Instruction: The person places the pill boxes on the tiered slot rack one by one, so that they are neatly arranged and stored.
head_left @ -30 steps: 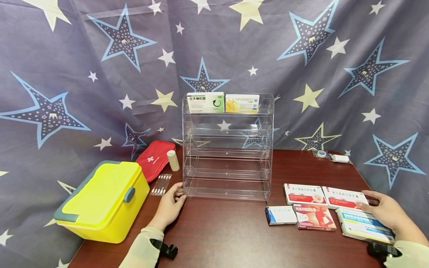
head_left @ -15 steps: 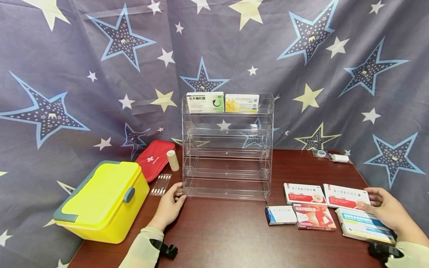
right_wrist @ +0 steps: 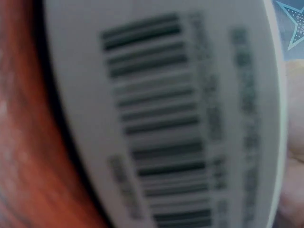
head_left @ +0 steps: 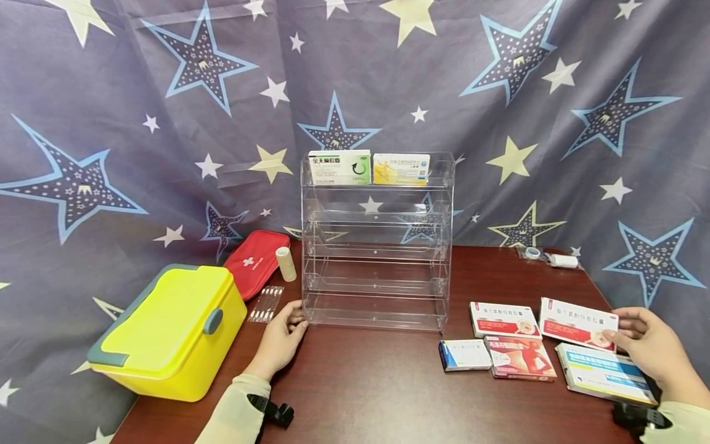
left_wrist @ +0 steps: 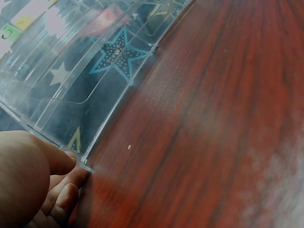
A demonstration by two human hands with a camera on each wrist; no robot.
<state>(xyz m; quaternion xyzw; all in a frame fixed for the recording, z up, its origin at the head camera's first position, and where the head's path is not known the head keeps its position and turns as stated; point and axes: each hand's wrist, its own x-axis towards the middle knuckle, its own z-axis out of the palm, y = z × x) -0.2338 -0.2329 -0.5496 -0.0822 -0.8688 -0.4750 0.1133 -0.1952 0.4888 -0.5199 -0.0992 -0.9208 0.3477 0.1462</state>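
Observation:
A clear tiered acrylic rack stands mid-table, with a green-and-white medicine box and a yellow-and-white one side by side on its top tier. My left hand pinches the rack's lower left corner; in the left wrist view the thumb lies along the clear side. At the right, my right hand grips the right end of a red-and-white medicine box, thumb on its front. That box is tilted, its far edge raised. A blurred barcoded box end fills most of the right wrist view.
By the held box lie another red-and-white box, a blue-and-white box, a red box and a wide blue-striped box. Left stand a yellow case, red pouch, bandage roll and swabs.
My right hand has shifted slightly right and tipped the red-and-white medicine box up, away from the box beside it. The left hand has stayed at the rack's corner.

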